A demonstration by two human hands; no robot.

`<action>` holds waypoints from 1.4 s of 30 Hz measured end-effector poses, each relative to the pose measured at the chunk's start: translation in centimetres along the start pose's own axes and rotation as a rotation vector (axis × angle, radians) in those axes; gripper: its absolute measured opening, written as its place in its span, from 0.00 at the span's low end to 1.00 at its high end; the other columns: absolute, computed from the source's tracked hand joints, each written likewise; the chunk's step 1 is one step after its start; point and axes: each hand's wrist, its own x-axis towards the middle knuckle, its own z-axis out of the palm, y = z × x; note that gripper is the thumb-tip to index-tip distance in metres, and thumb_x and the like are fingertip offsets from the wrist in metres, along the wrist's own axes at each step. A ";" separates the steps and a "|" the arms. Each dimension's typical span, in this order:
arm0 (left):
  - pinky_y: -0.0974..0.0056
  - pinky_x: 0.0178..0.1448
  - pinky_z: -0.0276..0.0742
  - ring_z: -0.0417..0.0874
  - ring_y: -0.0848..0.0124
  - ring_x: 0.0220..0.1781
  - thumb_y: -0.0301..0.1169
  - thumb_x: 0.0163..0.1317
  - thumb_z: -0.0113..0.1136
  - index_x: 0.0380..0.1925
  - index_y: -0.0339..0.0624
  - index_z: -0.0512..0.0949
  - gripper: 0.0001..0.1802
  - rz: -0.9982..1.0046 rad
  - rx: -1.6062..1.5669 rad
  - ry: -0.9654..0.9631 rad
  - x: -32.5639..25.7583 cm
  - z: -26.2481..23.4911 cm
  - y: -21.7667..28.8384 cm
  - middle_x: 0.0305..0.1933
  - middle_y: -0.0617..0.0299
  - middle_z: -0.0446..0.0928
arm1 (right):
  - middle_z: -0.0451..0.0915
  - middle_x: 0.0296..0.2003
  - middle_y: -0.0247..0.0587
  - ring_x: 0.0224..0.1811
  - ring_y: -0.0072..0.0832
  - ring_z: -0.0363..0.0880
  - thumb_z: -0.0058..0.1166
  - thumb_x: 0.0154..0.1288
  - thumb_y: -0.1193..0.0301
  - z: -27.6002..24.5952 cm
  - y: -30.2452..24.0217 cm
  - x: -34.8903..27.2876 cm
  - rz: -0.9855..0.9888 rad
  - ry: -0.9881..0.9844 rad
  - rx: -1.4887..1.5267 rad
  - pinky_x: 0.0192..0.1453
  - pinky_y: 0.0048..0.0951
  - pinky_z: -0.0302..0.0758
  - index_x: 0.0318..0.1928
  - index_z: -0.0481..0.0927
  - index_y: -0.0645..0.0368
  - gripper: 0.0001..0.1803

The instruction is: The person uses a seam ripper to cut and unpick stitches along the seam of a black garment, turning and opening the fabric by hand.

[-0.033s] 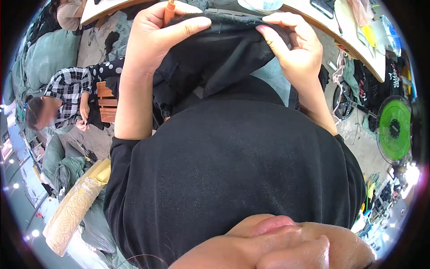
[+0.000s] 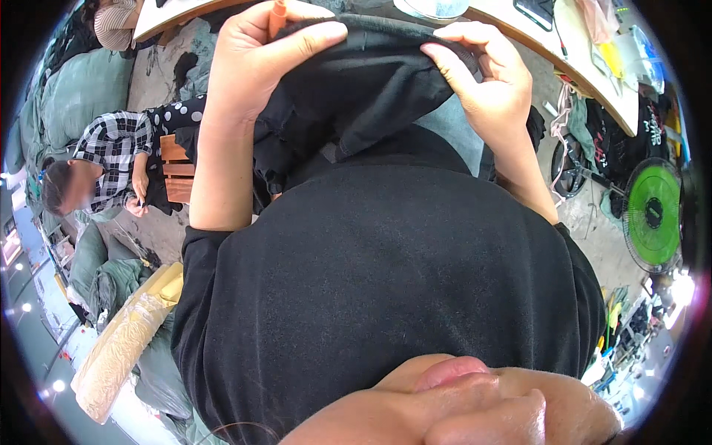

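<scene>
At the frame's upper left, the left hand (image 2: pixel 251 58) pinches black cloth (image 2: pixel 363 85) and a slim orange handle (image 2: pixel 278 18); the cloth, probably best held evenly taut, spans top centre to the right hand's (image 2: pixel 491 80) thumb-and-finger pinch.

it looks like a garment workshop, with stuffed green sacks (image 2: pixel 85 96), black cloth (image 2: pixel 371 85) and a worktable (image 2: pixel 623 107).

Downward fisheye from head height
</scene>
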 end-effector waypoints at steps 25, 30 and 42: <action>0.53 0.59 0.84 0.85 0.50 0.55 0.19 0.68 0.59 0.61 0.31 0.69 0.22 0.410 -0.684 -0.399 15.8 5.8 0.4 0.55 0.40 0.81 | 0.77 0.28 0.30 0.26 0.13 0.71 0.67 0.68 0.77 -0.9 2.4 3.9 -0.104 0.213 -0.256 0.29 0.18 0.63 0.28 0.79 0.67 0.12; 0.53 0.59 0.85 0.85 0.49 0.57 0.20 0.70 0.54 0.65 0.31 0.65 0.24 0.748 -0.449 -0.497 17.1 5.4 -1.0 0.58 0.37 0.79 | 0.83 0.33 0.39 0.23 0.24 0.84 0.65 0.71 0.74 -0.2 0.7 3.4 0.248 0.154 0.190 0.26 0.21 0.80 0.32 0.76 0.66 0.13; 0.51 0.63 0.83 0.82 0.48 0.62 0.20 0.70 0.58 0.70 0.34 0.61 0.30 0.268 -0.656 -0.442 17.0 6.0 -0.2 0.63 0.36 0.76 | 0.78 0.23 0.34 0.18 0.26 0.84 0.63 0.70 0.77 -0.1 1.3 3.9 0.393 0.179 0.322 0.23 0.22 0.81 0.40 0.81 0.67 0.05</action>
